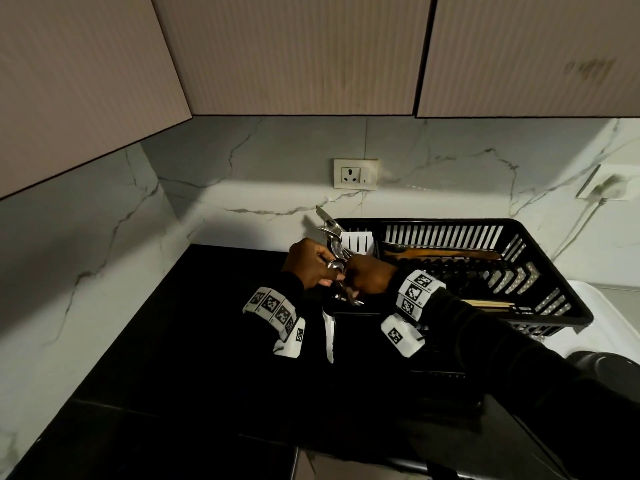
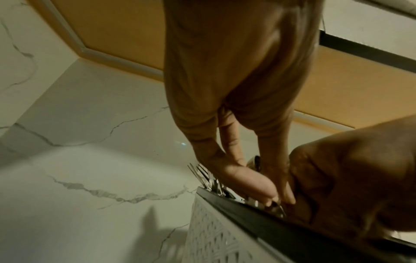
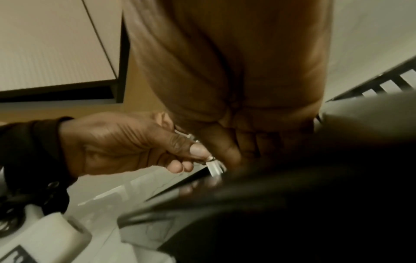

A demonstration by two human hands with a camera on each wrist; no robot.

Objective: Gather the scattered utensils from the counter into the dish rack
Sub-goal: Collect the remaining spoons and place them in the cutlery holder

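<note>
Utensils (image 1: 335, 264) bunched, two hands gripping, rack (image 1: 540, 237).

Head view dim; bright band across marble backsplash (image 1: 242, 199), light from under cabinets (image 1: 294, 53). Black worktop (image 1: 194, 341) nearly lost in dark. Cabinet lines bowed at edges. Wrist views warm-tinted, soft; right wrist lower right heavily blurred, dark.

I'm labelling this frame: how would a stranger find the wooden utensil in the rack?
Find the black dish rack on the counter's right. In its main compartment, by the slatted back wall, lies the wooden utensil. It is long and brown, unlike the shiny metal cutlery at the rack's left end.
</note>
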